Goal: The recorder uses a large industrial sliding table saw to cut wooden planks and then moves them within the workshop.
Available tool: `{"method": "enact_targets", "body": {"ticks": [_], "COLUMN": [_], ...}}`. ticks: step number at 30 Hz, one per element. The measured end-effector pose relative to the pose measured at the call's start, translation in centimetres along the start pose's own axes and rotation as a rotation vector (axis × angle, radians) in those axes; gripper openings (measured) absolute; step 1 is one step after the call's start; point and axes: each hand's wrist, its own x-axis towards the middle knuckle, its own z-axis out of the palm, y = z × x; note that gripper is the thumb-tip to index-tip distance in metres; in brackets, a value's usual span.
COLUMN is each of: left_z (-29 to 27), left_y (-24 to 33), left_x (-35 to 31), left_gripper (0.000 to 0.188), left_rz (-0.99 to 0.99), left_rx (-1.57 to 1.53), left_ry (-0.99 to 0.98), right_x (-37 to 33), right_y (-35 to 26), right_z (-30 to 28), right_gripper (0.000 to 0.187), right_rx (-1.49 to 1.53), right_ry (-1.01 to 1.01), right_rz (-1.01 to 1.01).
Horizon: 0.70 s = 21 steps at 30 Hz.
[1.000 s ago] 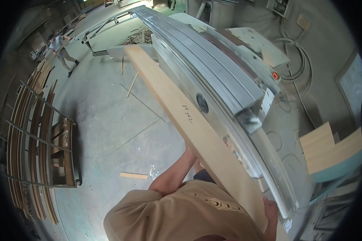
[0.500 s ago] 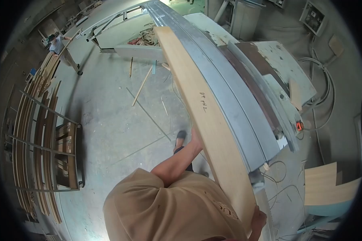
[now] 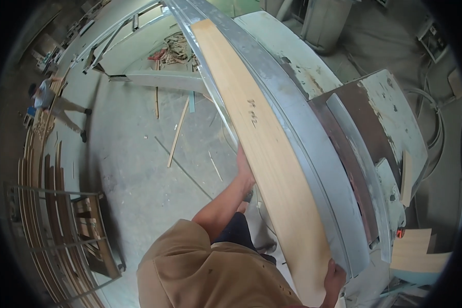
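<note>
A long pale wooden board with handwritten marks lies lengthwise in front of me, over the left part of a long grey metal machine table. My left hand grips its left edge about midway; most of those fingers are hidden beneath the wood. At the near right corner my right hand is closed on the board, its thumb on top and the other fingers partly out of sight. Whether the board rests on the table or is held just above it, I cannot tell.
To the left stands a metal rack with long wooden strips. Beyond it a person bends over more strips. Loose sticks lie on the floor. Right of the table are a worn machine top and a notched pale panel.
My view has shifted forward along the table, with the board and both hands still together. The person at the left now leans over the strips.
</note>
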Motion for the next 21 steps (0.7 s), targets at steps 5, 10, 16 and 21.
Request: {"method": "enact_targets", "body": {"ticks": [5,10,16,21], "left_z": [0.3,-3.4,0.8,0.5], "left_y": [3.9,2.0,8.7,9.6], "left_x": [4.8,6.1,12.3,14.8], "left_gripper": [0.08,0.061,0.055,0.092], "left_rz": [-0.134,-0.009,0.023,0.349], "left_rx": [-0.064,0.284,0.48,1.006], "left_ry": [-0.104,0.06,0.175,0.258], "right_x": [8.9,17.7,22.8,19.6], "right_y": [-14.5,-26.3,-36.2,-35.9], "right_z": [1.8,6.2,5.9,4.6], "right_gripper": [0.081,0.091,0.092,0.042], "right_rx": [-0.044,0.056,0.143,0.263], "right_ry": [-0.122,-0.127,-0.161,0.567], "right_rz": [-0.019,-0.173,-0.161,-0.456]}}
